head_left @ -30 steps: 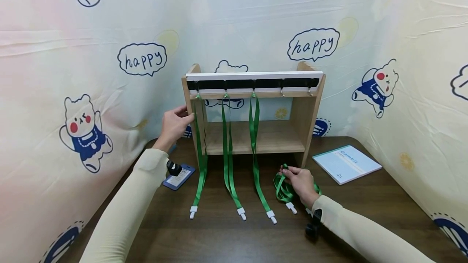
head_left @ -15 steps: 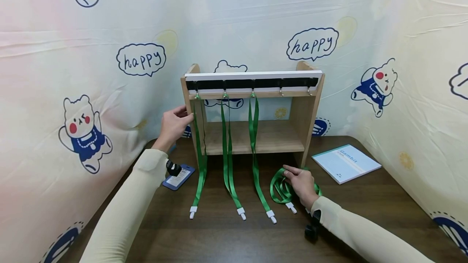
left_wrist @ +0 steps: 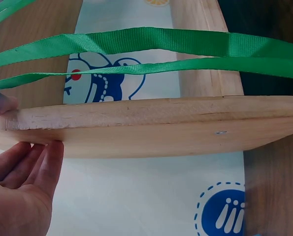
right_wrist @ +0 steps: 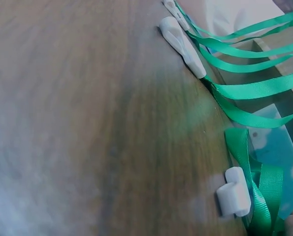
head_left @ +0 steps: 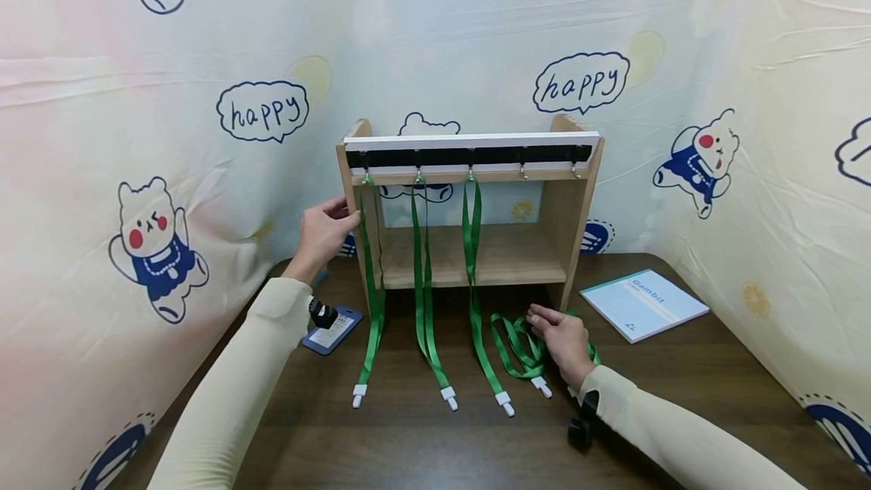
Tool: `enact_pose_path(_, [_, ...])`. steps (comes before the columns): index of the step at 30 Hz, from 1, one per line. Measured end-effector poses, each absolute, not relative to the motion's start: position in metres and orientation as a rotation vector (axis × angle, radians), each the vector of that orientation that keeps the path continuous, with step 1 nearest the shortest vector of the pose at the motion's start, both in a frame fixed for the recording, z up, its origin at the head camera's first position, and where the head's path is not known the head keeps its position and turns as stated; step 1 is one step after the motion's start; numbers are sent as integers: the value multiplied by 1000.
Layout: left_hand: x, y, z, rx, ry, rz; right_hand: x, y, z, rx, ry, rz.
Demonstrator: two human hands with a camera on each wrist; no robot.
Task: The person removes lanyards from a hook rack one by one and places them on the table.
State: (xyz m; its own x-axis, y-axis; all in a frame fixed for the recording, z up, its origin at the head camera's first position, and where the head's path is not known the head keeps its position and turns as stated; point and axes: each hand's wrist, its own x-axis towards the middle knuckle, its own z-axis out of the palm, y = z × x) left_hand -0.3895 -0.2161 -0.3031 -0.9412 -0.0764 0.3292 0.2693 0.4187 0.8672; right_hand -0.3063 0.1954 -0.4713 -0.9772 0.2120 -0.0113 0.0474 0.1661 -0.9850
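Note:
My left hand [head_left: 325, 237] grips the left side panel [left_wrist: 151, 120] of a wooden rack, thumb on one face and fingers on the other in the left wrist view. From hooks on the rack's rail hang three green lanyards [head_left: 422, 278] with white clips lying toward the table's front. Beneath the rack's right end, a loosely coiled green lanyard [head_left: 524, 369] lies on the table, its white clip [right_wrist: 235, 191] pointing forward. My right hand [head_left: 563, 342] is at this coil, fingertips touching its strap; whether they pinch it is hidden. More green strap shows behind that hand.
The rack's two right hooks [head_left: 523, 171] hold nothing. A blue badge holder [head_left: 333, 330] lies below my left wrist. At the right lies a light-blue book [head_left: 645, 306] marked "Gambit". Patterned cloth [head_left: 435, 36] surrounds the brown table [head_left: 408, 452].
The coiled lanyard by my right hand has loosened, a loop spreading leftward across the table. My right fingers have shifted slightly. The left hand, rack and hanging lanyards keep their places.

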Motion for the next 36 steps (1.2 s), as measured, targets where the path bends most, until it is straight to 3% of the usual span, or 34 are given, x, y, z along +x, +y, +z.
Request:
enact_pose_path(14, [-390, -217, -306, -172, -2362, -1529, -315, 201, -460, -230, -2201, 1970])
enact_pose_path(36, [-391, -215, -304, -172, -2346, -1546, -326, 224, -371, -37, -2071, 1912])
